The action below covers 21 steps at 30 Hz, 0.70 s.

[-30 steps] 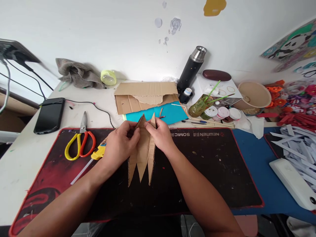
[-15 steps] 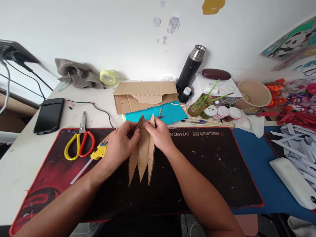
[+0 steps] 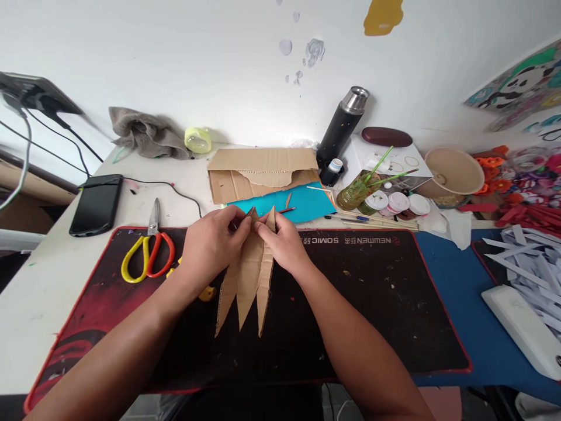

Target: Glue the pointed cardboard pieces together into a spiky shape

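Note:
Between my two hands is a folded piece of cardboard (image 3: 249,280) with several long pointed tips hanging toward me. My left hand (image 3: 214,240) pinches its upper left side with thumb and fingertips. With the thumb on its face, my right hand (image 3: 283,241) grips the upper right side near another point. Both hands are closed on the cardboard above the black desk mat (image 3: 359,304). Left of my left hand lie scissors (image 3: 151,248) with a yellow and a red handle. A yellow hot glue gun (image 3: 207,293) is mostly hidden under my left wrist.
Behind my hands lie a cardboard sheet (image 3: 263,159) and blue paper (image 3: 313,204). A black thermos (image 3: 339,128), paint jars (image 3: 397,202) and a bowl (image 3: 456,169) stand at the back right. A phone (image 3: 96,204) is at left; white paper strips (image 3: 530,269) and a white device (image 3: 521,327) at right.
The cardboard's lower points have swung slightly left and toward me, and the points have spread a little. My left forearm now covers more of the glue gun. The camera view has shifted slightly.

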Motion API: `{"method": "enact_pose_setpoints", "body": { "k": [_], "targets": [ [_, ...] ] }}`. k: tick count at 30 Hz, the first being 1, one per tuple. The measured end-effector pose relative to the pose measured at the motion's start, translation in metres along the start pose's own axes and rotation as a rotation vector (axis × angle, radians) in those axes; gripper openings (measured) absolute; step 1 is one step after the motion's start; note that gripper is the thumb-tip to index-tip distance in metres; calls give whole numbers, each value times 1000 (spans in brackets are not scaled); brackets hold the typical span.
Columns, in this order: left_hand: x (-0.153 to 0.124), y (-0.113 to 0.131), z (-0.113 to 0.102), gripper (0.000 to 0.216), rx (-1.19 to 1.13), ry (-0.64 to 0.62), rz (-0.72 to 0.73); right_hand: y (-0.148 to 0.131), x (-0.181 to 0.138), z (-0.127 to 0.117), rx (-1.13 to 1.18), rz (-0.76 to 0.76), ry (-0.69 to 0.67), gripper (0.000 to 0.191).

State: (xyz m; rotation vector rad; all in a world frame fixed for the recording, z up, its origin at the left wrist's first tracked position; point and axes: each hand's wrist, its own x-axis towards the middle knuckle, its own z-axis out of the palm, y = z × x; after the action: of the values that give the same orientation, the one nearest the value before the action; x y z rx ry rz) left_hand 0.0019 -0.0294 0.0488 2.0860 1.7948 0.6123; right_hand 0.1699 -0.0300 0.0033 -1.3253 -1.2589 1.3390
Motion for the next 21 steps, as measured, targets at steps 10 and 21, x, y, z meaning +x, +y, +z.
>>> {"method": "enact_pose_setpoints", "body": {
  "k": [10, 21],
  "targets": [
    [1, -2, 1, 21, -98, 1, -25, -2, -2, 2, 2, -55, -23, 22],
    [-1, 1, 3, 27, -198, -17, -24, -2, 0, 0, -34, -79, 61, 23]
  ]
}}
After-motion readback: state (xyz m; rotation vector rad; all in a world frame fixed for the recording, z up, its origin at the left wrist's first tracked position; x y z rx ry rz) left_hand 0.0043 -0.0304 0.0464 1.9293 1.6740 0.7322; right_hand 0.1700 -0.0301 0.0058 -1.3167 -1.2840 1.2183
